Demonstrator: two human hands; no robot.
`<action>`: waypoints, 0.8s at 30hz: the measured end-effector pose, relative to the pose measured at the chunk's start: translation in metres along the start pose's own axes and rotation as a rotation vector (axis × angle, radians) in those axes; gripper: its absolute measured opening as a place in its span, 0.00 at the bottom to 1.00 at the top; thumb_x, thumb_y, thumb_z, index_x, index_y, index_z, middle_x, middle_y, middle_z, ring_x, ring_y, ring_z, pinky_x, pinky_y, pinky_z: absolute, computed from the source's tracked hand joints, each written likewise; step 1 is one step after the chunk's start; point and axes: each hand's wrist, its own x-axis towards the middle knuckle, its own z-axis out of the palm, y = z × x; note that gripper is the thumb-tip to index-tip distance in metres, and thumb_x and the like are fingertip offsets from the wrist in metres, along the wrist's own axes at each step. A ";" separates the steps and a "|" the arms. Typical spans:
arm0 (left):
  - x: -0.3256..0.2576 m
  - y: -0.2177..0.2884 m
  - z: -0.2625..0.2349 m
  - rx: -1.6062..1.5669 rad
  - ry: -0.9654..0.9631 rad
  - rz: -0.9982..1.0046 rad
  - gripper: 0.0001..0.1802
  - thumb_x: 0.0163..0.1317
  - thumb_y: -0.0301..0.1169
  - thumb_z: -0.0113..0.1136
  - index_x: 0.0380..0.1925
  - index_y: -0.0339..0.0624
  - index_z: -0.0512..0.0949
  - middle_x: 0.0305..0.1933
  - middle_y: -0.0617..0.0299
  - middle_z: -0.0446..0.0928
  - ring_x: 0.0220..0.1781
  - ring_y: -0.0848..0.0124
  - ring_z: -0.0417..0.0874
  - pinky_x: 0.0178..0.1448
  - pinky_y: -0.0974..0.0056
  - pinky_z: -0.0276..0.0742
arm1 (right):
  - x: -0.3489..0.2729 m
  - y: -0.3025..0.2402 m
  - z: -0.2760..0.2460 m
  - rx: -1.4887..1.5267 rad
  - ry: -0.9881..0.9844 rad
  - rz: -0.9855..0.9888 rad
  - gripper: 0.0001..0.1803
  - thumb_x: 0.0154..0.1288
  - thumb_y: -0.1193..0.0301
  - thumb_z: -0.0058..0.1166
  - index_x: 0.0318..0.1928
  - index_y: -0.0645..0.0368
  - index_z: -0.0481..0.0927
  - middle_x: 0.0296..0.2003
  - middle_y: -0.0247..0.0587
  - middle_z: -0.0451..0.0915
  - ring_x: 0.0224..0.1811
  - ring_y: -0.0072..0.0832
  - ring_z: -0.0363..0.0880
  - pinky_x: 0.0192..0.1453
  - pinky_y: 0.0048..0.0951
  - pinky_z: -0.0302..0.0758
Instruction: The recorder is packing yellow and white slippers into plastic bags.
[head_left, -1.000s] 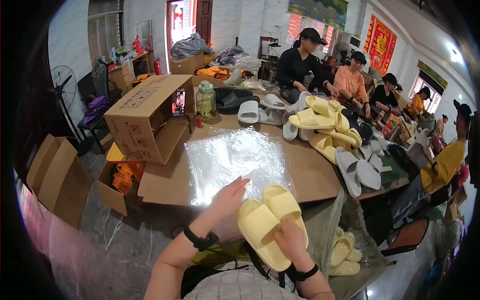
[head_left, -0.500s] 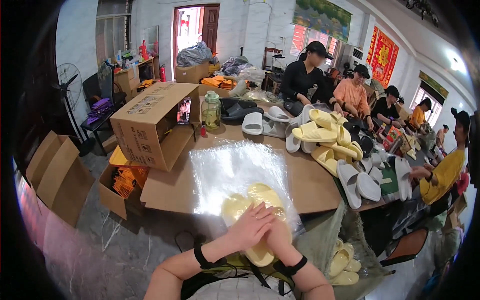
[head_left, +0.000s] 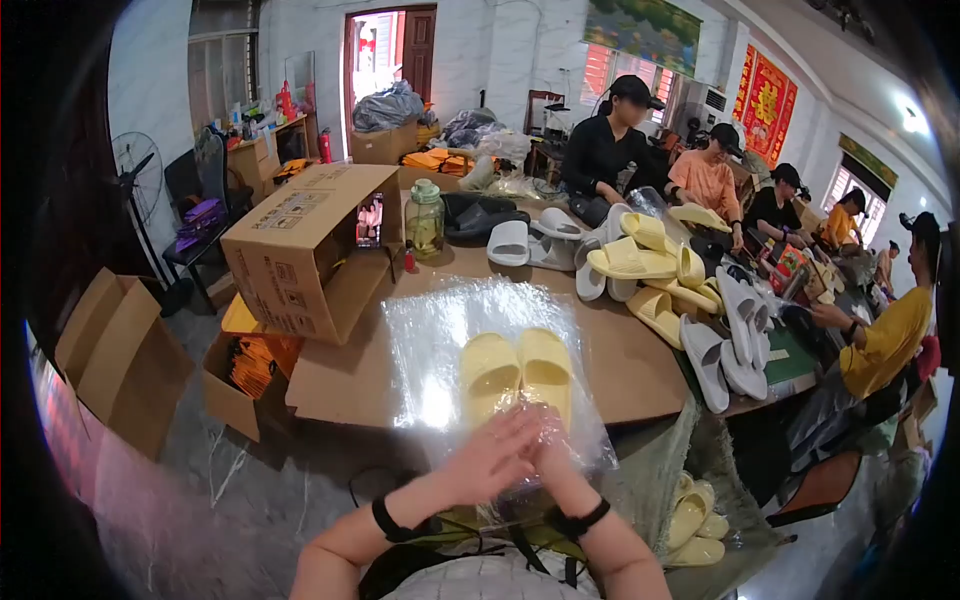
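A pair of pale yellow slippers (head_left: pixel 515 372) lies side by side inside a clear plastic bag (head_left: pixel 440 330), flat on the cardboard-covered table (head_left: pixel 640 370) in front of me. My left hand (head_left: pixel 488 458) and my right hand (head_left: pixel 548 448) meet at the bag's near end, just behind the slippers' heels. The left hand's fingers spread over the plastic and partly cover the right hand. Both hands hold the bag's crumpled mouth. A dark band sits on each wrist.
An open cardboard box (head_left: pixel 300 245) lies on its side at the table's left, with a glass jar (head_left: pixel 425 218) beside it. Loose yellow and white slippers (head_left: pixel 680 290) are heaped at the right, where several people sit. Cardboard boxes (head_left: pixel 120 350) stand on the floor; more slippers (head_left: pixel 695 515) lie below.
A second ago I held the yellow slippers up in my right hand. They went down onto the table and into the clear bag. My hands have drawn back to the bag's near end.
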 end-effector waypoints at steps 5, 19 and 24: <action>-0.011 -0.059 -0.030 0.184 0.358 -0.184 0.29 0.72 0.45 0.50 0.67 0.40 0.68 0.75 0.41 0.58 0.78 0.44 0.54 0.78 0.49 0.53 | -0.082 -0.078 0.016 -1.074 -0.677 0.274 0.15 0.66 0.65 0.62 0.48 0.61 0.82 0.34 0.37 0.81 0.37 0.24 0.77 0.42 0.27 0.73; 0.017 -0.156 -0.004 0.426 0.460 -0.475 0.24 0.68 0.39 0.50 0.60 0.44 0.78 0.72 0.31 0.59 0.70 0.39 0.65 0.75 0.50 0.58 | 0.075 -0.045 0.013 -1.750 0.151 -0.229 0.29 0.63 0.47 0.60 0.38 0.67 0.80 0.30 0.55 0.83 0.36 0.47 0.85 0.39 0.41 0.80; 0.012 -0.149 -0.011 0.466 0.445 -0.455 0.24 0.68 0.38 0.50 0.62 0.45 0.75 0.72 0.30 0.58 0.69 0.39 0.66 0.73 0.48 0.59 | 0.093 0.001 0.005 -1.781 0.350 -0.348 0.24 0.65 0.52 0.58 0.39 0.65 0.76 0.30 0.52 0.83 0.34 0.46 0.85 0.39 0.42 0.82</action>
